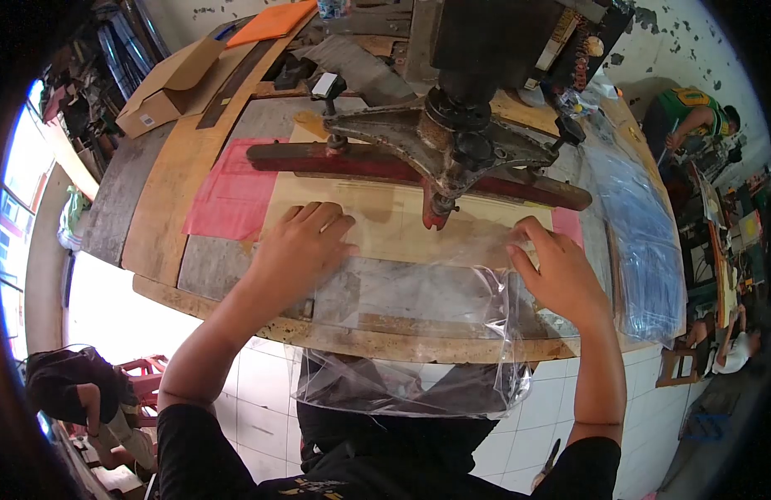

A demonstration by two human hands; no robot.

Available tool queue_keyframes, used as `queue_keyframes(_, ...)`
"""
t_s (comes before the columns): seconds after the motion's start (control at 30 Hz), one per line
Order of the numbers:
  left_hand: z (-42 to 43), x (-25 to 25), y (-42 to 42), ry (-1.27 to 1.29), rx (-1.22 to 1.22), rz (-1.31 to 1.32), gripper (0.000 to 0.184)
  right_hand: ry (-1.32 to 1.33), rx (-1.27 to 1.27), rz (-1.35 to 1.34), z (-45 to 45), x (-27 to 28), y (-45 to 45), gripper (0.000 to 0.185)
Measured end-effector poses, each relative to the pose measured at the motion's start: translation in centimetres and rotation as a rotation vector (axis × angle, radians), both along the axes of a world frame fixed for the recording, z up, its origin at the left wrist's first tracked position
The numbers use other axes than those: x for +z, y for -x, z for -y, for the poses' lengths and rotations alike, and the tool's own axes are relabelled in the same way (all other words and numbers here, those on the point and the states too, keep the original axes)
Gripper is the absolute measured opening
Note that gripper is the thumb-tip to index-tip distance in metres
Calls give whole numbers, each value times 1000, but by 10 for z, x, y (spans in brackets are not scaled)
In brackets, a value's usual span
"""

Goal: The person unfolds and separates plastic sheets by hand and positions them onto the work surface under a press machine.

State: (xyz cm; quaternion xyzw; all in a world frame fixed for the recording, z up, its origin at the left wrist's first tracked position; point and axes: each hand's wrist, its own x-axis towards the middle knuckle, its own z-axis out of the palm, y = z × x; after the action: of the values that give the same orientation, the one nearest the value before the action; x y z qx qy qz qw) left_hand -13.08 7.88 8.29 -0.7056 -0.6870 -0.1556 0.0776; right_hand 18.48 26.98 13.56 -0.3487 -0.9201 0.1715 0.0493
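- The wide sheet of clear, glossy plastic film (452,333) lies between the two hands, partly on the grey-and-wood counter (156,225), its near end hanging over the front edge toward the person's lap.
- Its long axis seems to run from the body toward the long, dark-red and grey metal press bar (369,167), so film and bar stand roughly crosswise; the film's far edge is too transparent to place surely.
- The left hand (306,242) is at the film's left side, palm down, fingers pointing to the bar; forefinger and thumb are parted.
- The right hand (560,271) is at the film's right side, turned inward, with a gap between its bent forefinger and thumb.
- Neither hand visibly grips; whether any fingertip presses the film, I cannot tell.
- Both hands are about equally near the film, and both sit on the person's side of the bar, close to it but apart.
- Under the bar lies a flat cream-coloured sheet (385,237), with the left fingers over its left part.
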Motion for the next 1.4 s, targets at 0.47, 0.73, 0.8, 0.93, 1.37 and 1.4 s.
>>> queue_keyframes(0.47, 22, 17, -6, 119, -53, 106, 62, -312, 75, -225, 11, -70, -29, 49)
queue_keyframes(0.73, 14, 13, -5, 119, -25, 60, 66, -462, 134, -137, -3, -63, -23, 54)
queue_keyframes(0.8, 9, 10, -2, 107, -28, 48, 66, -429, 116, -171, -9, -65, -21, 52)
queue_keyframes(0.93, 0, 9, 1, 98, -35, 37, 65, -398, 85, -247, -15, -68, -17, 49)
queue_keyframes(1.37, -6, 6, 4, 112, -13, 47, 67, -259, -7, -289, -18, -68, -13, 48)
queue_keyframes(1.4, -7, 7, 5, 113, -8, 45, 67, -236, -14, -288, -19, -68, -14, 47)
